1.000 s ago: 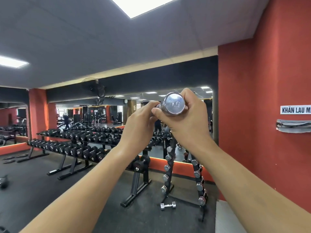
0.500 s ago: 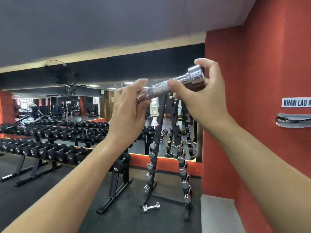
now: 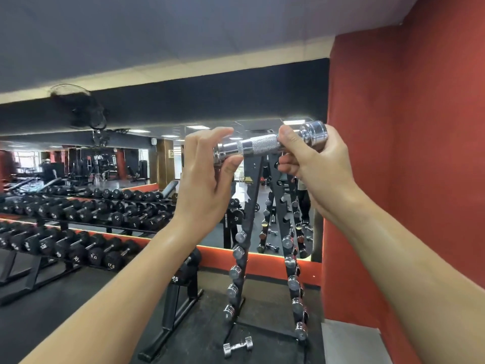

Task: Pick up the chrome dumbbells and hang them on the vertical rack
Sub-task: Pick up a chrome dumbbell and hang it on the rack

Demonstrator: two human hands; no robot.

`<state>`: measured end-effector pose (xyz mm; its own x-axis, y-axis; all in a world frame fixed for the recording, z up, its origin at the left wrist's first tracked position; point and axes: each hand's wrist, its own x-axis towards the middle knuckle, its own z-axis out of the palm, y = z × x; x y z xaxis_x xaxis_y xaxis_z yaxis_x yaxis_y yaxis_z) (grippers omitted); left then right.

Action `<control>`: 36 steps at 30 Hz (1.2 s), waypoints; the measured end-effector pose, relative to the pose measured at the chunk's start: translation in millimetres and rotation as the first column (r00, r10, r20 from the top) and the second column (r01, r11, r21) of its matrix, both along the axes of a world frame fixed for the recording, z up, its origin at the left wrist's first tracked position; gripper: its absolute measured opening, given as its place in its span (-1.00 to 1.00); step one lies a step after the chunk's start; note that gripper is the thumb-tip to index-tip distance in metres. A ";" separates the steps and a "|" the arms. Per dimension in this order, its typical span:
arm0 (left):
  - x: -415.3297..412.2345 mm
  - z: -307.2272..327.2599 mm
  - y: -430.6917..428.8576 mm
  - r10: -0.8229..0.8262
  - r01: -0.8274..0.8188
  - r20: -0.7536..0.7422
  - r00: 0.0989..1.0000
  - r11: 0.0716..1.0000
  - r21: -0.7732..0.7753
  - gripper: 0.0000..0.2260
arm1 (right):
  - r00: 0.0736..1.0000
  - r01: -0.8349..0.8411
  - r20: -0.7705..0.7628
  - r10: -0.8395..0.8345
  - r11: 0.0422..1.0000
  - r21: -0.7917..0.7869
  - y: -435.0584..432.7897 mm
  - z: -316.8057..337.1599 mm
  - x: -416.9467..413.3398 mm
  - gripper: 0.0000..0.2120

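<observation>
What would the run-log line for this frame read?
phase: placing | both hands hold chrome dumbbell level atop vertical rack | floor dumbbell pending

A mirror-bright chrome dumbbell with a cross-hatched knurled grip point(image 3: 265, 144) is seen at 12 o'clock. A black steel A-frame rack point(image 3: 282, 219) is shown below, a matte red painted wall point(image 3: 406, 153) at 3 o'clock, black rubber-headed dumbbells with white numerals point(image 3: 78, 248) at 9 o'clock.

The mirror-bright chrome steel dumbbell point(image 3: 267, 147) has glossy smooth heads and a rough knurled grip; the black metal A-frame rack point(image 3: 250, 206) looks matt, the dark rubber floor point(image 3: 78, 306) dull.
</observation>
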<state>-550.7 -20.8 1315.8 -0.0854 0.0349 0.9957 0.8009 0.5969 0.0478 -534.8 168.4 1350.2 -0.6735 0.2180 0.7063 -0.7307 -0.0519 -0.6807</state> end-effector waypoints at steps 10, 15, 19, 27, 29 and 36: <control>-146.8 6.9 25.4 -0.299 0.245 0.293 0.908 0.947 0.206 -0.56 | 0.991 -0.111 0.047 0.122 0.974 -0.196 5.4 -19.1 -187.6 -0.24; -272.4 21.3 50.9 -0.325 0.248 0.265 0.908 0.925 0.288 -0.62 | 0.988 -0.132 0.054 0.146 0.971 -0.199 31.7 -8.3 -308.0 -0.15; -370.5 26.7 72.9 -0.300 0.209 0.280 0.912 0.927 0.313 -0.71 | 0.978 -0.149 0.120 0.171 0.974 -0.172 59.1 0.3 -396.4 -0.65; -507.1 27.4 92.4 -0.312 0.206 0.336 0.889 0.926 0.316 -0.80 | 0.964 -0.152 0.198 0.177 0.979 -0.133 85.3 -0.5 -531.8 -0.68; -537.4 30.6 93.7 -0.330 0.224 0.323 0.887 0.919 0.324 -0.85 | 0.964 -0.151 0.200 0.174 0.980 -0.128 85.6 -2.6 -564.2 -0.68; -665.7 29.7 79.3 -0.384 0.283 0.312 0.869 0.903 0.323 -0.90 | 0.975 -0.116 0.171 0.140 0.983 -0.141 70.3 -8.1 -684.5 -0.70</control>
